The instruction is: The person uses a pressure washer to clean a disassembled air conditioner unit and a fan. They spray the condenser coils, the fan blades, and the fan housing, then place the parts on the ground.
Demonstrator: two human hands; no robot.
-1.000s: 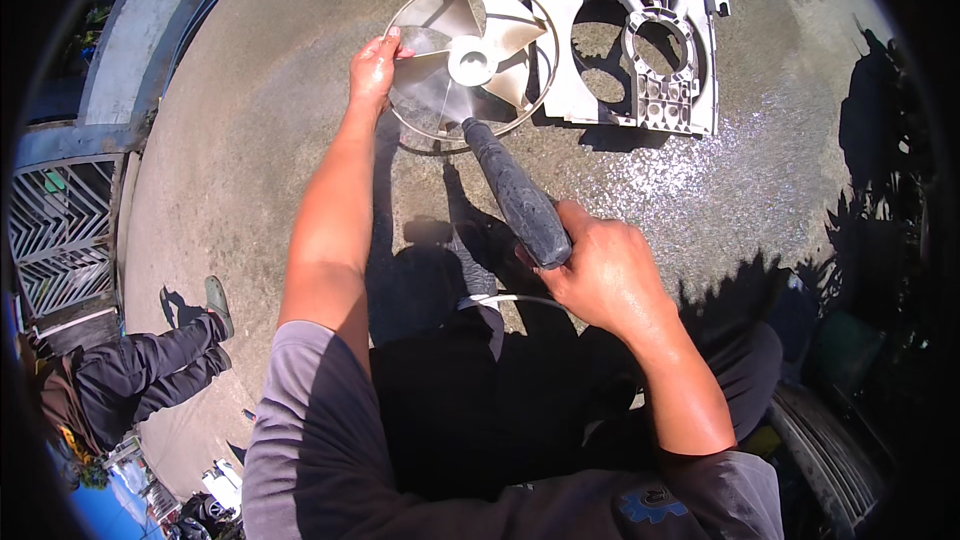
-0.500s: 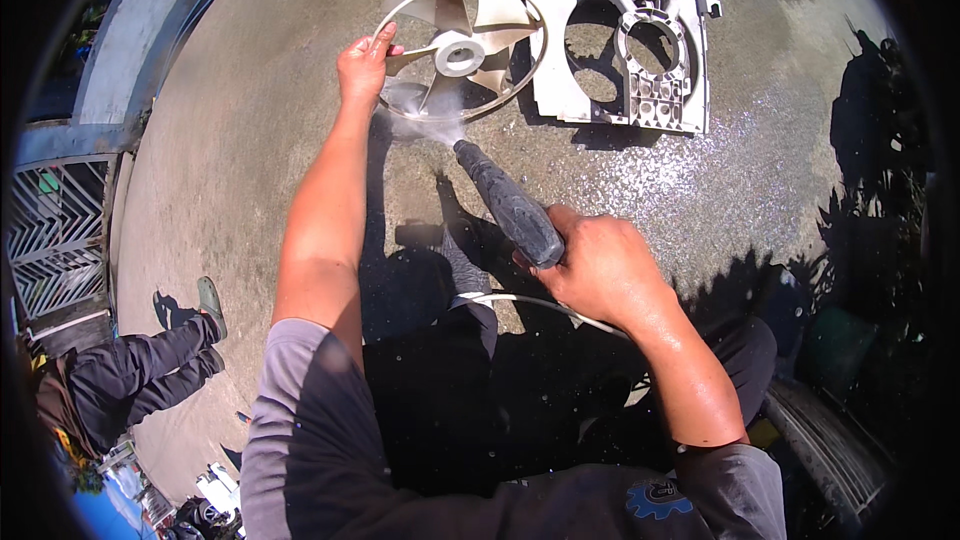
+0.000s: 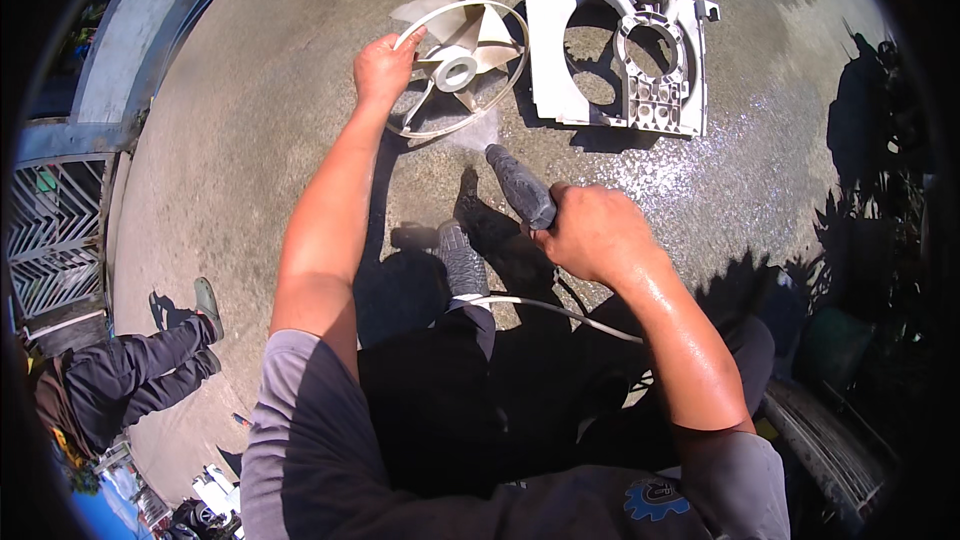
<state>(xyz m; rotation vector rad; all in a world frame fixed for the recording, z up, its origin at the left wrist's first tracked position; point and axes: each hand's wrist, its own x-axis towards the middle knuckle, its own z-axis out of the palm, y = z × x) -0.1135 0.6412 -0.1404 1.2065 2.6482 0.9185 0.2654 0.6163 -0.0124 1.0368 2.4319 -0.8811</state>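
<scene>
My left hand (image 3: 385, 70) is closed on the rim of a pale fan wheel (image 3: 456, 73), which has a round hub, several curved blades and an outer ring. The wheel is held tilted above the concrete. In my right hand (image 3: 600, 233) is a dark grey spray gun (image 3: 522, 186), its tip just below the wheel's lower right rim. White water spray leaves the tip and meets the lower part of the wheel. A white plastic fan shroud (image 3: 553, 50) with a large round opening lies on the ground to the right of the wheel.
Concrete ground (image 3: 230, 180) spreads around, wet and glittering at the right. A pale hose (image 3: 560, 308) crosses near my foot (image 3: 462, 260). At the left another person's legs (image 3: 150, 370) show, near a metal gate (image 3: 62, 235). Dark plants stand at the right.
My left hand has tilted and drawn the fan wheel slightly down and inward. My right hand has moved up and right with the spray gun, and the spray now hits the wheel's lower right.
</scene>
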